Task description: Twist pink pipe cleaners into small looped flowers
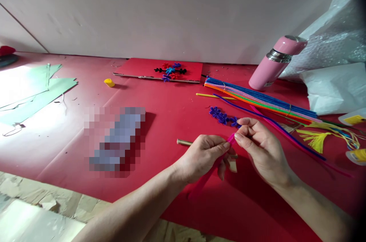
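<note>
Below and right of the frame's centre, a pink pipe cleaner (pixel 231 138) is pinched in the left hand's (pixel 200 156) grip and at the right hand's (pixel 263 152) fingertips. Probably light, fuzzy, easily bent; best held near its end.

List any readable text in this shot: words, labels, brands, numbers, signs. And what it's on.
None legible.
Pink bottle: small pale label near its base, too small to read.
Upper yellow patch and lower yellow patch on pale items at right edge: any print too blurred to read.
Pixelated object: blocked out, can't tell.
</note>
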Demonstrator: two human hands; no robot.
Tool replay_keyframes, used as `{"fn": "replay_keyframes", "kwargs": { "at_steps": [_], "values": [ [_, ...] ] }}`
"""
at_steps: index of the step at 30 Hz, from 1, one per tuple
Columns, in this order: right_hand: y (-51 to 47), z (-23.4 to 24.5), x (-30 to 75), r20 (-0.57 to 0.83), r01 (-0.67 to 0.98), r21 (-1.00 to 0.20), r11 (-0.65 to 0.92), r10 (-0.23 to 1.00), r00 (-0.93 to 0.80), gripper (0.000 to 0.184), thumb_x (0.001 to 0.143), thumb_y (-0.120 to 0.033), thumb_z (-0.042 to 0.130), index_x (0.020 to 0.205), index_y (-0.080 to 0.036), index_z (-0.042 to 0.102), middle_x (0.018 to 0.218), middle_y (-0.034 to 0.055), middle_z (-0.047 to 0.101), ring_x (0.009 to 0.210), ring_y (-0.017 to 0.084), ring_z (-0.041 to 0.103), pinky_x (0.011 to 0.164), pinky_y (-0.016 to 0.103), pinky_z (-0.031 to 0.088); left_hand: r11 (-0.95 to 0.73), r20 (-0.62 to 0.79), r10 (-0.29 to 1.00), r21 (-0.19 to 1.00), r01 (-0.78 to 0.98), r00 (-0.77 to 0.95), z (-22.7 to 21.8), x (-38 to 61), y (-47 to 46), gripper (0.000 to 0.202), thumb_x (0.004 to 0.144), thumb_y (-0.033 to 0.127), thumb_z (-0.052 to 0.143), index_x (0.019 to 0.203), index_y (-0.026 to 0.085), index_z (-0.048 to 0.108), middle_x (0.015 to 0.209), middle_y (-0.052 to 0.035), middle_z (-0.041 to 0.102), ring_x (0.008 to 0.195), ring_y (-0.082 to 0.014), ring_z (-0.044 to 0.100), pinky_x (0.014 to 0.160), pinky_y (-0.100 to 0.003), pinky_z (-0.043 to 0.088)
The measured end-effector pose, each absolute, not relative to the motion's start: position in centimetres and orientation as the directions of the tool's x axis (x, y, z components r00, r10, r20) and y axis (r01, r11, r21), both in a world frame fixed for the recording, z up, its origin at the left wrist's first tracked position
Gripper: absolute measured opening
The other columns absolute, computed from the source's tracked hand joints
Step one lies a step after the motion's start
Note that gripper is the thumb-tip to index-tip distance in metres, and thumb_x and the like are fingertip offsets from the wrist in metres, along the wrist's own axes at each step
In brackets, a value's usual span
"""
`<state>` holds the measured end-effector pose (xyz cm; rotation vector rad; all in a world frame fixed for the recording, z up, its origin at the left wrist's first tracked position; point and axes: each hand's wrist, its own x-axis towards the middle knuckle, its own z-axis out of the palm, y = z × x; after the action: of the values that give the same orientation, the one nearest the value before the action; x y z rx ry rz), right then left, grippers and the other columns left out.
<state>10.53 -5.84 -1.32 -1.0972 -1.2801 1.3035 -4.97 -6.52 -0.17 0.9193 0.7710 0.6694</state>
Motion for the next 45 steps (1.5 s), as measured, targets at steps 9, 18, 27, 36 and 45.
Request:
{"fn": "replay_keyframes", "kwargs": {
  "at_steps": [9,18,27,36,45],
  "values": [
    [-5.6,-0.7,10.7,0.038,0.078,-0.996,0.051,0.987,-0.155,0.022,0.079,-0.026,0.056,0.099,-0.021,0.048,0.07,-0.0033,0.044,0.06,0.01,0.046,0.056,0.02,0.043,0.435,-0.28,0.799,0.88,-0.191,0.532,-0.1,-4.8,-6.4,0.027,0.084,0.032,0.046,0.067,0.011,0.054,0.057,-0.0042,0.062,0.036,-0.0061,0.046,0.041,-0.02,0.036],
    [-5.8,-0.8,10.5,0.035,0.147,-0.987,0.064,0.981,-0.191,0.024,0.079,-0.026,0.056,0.102,-0.022,0.049,0.071,-0.0028,0.046,0.063,0.01,0.049,0.057,0.019,0.046,0.387,-0.264,0.817,0.91,-0.148,0.513,-0.1,-4.9,-6.4,0.028,0.085,0.032,0.042,0.069,0.011,0.053,0.057,-0.0034,0.061,0.037,-0.0047,0.041,0.041,-0.02,0.032],
    [-5.6,-0.8,11.0,0.056,0.193,-0.976,0.105,0.969,-0.241,0.028,0.08,-0.027,0.053,0.107,-0.02,0.05,0.076,-0.0002,0.049,0.067,0.013,0.05,0.061,0.023,0.045,0.321,-0.288,0.851,0.947,-0.001,0.439,0.3,-4.6,-6.5,0.032,0.084,0.037,0.043,0.059,0.016,0.043,0.05,0.0006,0.055,0.037,-0.0042,0.03,0.036,-0.018,0.023],
    [-5.4,-0.6,10.4,0.072,-0.039,-0.997,0.068,0.989,-0.126,0.026,0.076,-0.019,0.055,0.101,-0.022,0.045,0.066,-0.005,0.043,0.059,0.01,0.043,0.055,0.021,0.039,0.233,-0.27,0.868,0.963,0.137,0.418,1.0,-4.2,-6.7,0.034,0.083,0.037,0.045,0.058,0.015,0.052,0.049,0.0005,0.058,0.042,-0.0067,0.037,0.044,-0.019,0.03],
    [-5.1,-0.2,11.2,-0.017,-0.11,-0.993,-0.046,0.967,-0.252,0.029,0.082,-0.03,0.051,0.11,-0.022,0.05,0.086,0.0018,0.054,0.078,0.014,0.051,0.073,0.026,0.044,0.5,-0.406,0.829,0.847,-0.183,0.386,0.7,-4.2,-6.8,0.031,0.078,0.041,0.053,0.065,0.013,0.056,0.045,0.0029,0.05,0.034,-0.0031,0.029,0.036,-0.018,0.017]
  ]
}}
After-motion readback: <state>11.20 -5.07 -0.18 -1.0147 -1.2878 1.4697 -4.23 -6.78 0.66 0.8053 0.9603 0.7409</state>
